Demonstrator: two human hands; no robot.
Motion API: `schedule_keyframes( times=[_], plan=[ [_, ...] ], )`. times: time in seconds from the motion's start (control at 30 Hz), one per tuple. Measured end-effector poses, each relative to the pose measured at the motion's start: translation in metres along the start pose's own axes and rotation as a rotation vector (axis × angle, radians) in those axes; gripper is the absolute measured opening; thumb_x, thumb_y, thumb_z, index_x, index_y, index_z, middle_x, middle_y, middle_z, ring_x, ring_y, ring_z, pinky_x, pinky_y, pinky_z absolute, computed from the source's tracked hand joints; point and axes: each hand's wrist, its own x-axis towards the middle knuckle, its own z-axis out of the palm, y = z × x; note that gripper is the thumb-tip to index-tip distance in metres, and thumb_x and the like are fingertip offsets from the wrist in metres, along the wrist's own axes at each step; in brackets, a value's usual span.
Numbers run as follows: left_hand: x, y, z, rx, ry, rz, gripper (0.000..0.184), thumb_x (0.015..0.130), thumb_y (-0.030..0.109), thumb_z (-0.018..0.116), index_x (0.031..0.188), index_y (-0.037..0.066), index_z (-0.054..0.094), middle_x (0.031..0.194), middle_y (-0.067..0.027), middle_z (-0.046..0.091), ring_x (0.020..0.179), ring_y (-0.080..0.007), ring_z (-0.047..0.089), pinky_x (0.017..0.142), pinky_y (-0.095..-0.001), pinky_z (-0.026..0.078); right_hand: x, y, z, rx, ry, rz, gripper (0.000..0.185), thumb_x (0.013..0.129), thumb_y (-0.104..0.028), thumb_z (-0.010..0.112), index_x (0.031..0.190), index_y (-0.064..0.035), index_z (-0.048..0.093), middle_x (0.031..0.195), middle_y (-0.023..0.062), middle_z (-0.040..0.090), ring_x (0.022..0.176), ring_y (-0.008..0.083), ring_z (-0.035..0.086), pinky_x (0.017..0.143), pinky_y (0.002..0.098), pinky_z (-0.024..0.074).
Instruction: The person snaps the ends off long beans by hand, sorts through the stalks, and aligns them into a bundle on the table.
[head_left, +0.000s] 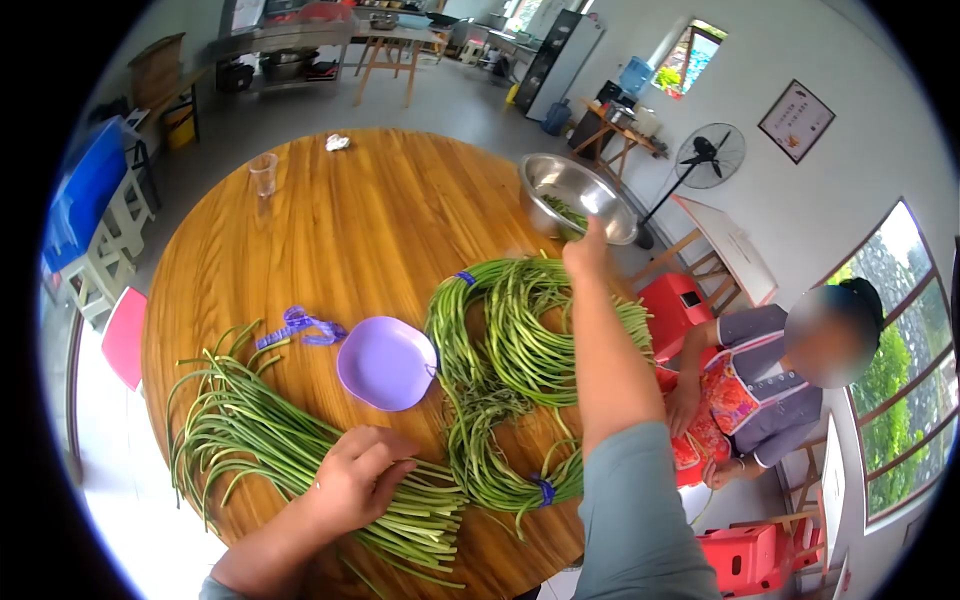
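Note:
My left hand, its fingers curled closed, rests over a loose pile of green garlic scapes; whatever its fingers hold is hidden. At full reach my right hand is at the near rim of a steel bowl, with its fingers mostly out of sight. Cut green pieces lie inside that bowl. Coiled bundles of garlic scapes, some bound with purple ties, lie under and beside my right forearm. Between pile and coils sits a shallow purple dish.
A purple ribbon lies left of the dish on the round wooden table. Farther off are a clear plastic cup and a crumpled white wad. At the right sits another person near red stools.

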Motion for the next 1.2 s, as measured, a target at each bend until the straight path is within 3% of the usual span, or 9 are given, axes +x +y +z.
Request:
schedule_keyframes(
  times=[0.17, 0.4, 0.53, 0.67, 0.73, 0.87, 1.0, 1.07, 1.2],
  plan=[
    [-0.003, -0.010, 0.003, 0.033, 0.001, 0.044, 0.024, 0.078, -0.001, 0.076, 0.101, 0.003, 0.068, 0.094, -0.0112, 0.068, 0.079, -0.0294, 0.065, 0.069, -0.0385, 0.051, 0.036, 0.031, 0.035, -0.267, -0.313, 0.021, 0.062, 0.082, -0.003, 0.056, 0.142, 0.0045, 0.043, 0.146, 0.0284, 0.043, 0.137, 0.0430, 0.041, 0.115, 0.0437, 0.0355],
    [-0.002, -0.010, 0.002, 0.048, -0.009, 0.044, 0.025, 0.078, 0.000, 0.076, 0.101, 0.003, 0.067, 0.094, -0.0105, 0.067, 0.080, -0.0291, 0.065, 0.067, -0.0391, 0.051, 0.009, 0.009, 0.006, -0.177, -0.335, -0.010, 0.048, 0.082, -0.006, 0.058, 0.130, -0.0030, 0.059, 0.135, 0.0248, 0.052, 0.126, 0.0422, 0.051, 0.107, 0.0441, 0.0426],
    [-0.003, -0.006, 0.004, 0.021, 0.024, 0.069, 0.026, 0.078, 0.000, 0.076, 0.103, 0.004, 0.067, 0.095, -0.0105, 0.067, 0.082, -0.0292, 0.066, 0.069, -0.0395, 0.051, -0.038, -0.018, -0.022, -0.130, -0.028, -0.365, 0.040, 0.084, -0.001, 0.056, 0.123, -0.0018, 0.063, 0.131, 0.0188, 0.057, 0.117, 0.0378, 0.057, 0.099, 0.0426, 0.0483],
    [-0.005, -0.002, 0.003, 0.031, 0.003, 0.075, 0.026, 0.078, -0.001, 0.076, 0.101, 0.003, 0.067, 0.094, -0.0108, 0.068, 0.084, -0.0303, 0.067, 0.072, -0.0397, 0.053, -0.056, -0.037, -0.011, -0.186, -0.402, -0.361, 0.026, 0.088, 0.000, 0.056, 0.112, -0.0020, 0.064, 0.120, 0.0167, 0.064, 0.110, 0.0383, 0.060, 0.095, 0.0444, 0.0494],
    [-0.005, -0.003, 0.002, 0.041, -0.007, 0.074, 0.024, 0.078, -0.001, 0.077, 0.099, 0.003, 0.066, 0.094, -0.0115, 0.068, 0.084, -0.0314, 0.067, 0.073, -0.0399, 0.053, -0.058, -0.008, 0.021, -0.099, -0.281, -0.451, 0.020, 0.095, -0.011, 0.051, 0.106, -0.0023, 0.065, 0.112, 0.0171, 0.067, 0.106, 0.0389, 0.062, 0.094, 0.0475, 0.0489],
    [-0.003, -0.006, 0.002, 0.028, -0.002, 0.069, 0.023, 0.078, -0.001, 0.076, 0.099, 0.003, 0.066, 0.093, -0.0112, 0.067, 0.083, -0.0316, 0.066, 0.073, -0.0399, 0.053, -0.065, -0.029, 0.002, -0.569, -0.579, -0.291, 0.046, 0.103, -0.034, 0.034, 0.099, -0.0040, 0.069, 0.106, 0.0192, 0.071, 0.103, 0.0388, 0.065, 0.093, 0.0517, 0.0480],
    [-0.004, -0.005, 0.001, 0.021, -0.011, 0.053, 0.023, 0.079, 0.000, 0.076, 0.099, 0.004, 0.067, 0.093, -0.0105, 0.067, 0.083, -0.0311, 0.066, 0.073, -0.0399, 0.053, -0.053, -0.022, -0.014, -0.481, -0.519, -0.227, 0.042, 0.103, -0.034, 0.038, 0.102, -0.0065, 0.069, 0.105, 0.0207, 0.070, 0.099, 0.0427, 0.065, 0.090, 0.0528, 0.0500],
    [-0.004, -0.008, 0.003, 0.015, 0.000, 0.043, 0.022, 0.079, 0.000, 0.076, 0.099, 0.004, 0.067, 0.093, -0.0103, 0.068, 0.082, -0.0305, 0.066, 0.072, -0.0396, 0.052, -0.034, 0.013, 0.003, -0.263, -0.253, -0.258, 0.026, 0.099, -0.024, 0.050, 0.103, -0.0075, 0.070, 0.103, 0.0215, 0.069, 0.099, 0.0414, 0.065, 0.088, 0.0506, 0.0513],
    [-0.003, -0.012, 0.001, 0.009, 0.023, 0.046, 0.022, 0.079, 0.001, 0.075, 0.099, 0.005, 0.068, 0.093, -0.0100, 0.068, 0.080, -0.0299, 0.066, 0.071, -0.0398, 0.052, -0.024, 0.004, 0.030, -0.508, -0.490, -0.128, 0.024, 0.096, -0.016, 0.051, 0.105, -0.0053, 0.071, 0.108, 0.0207, 0.071, 0.104, 0.0397, 0.066, 0.090, 0.0481, 0.0534]
  ],
)
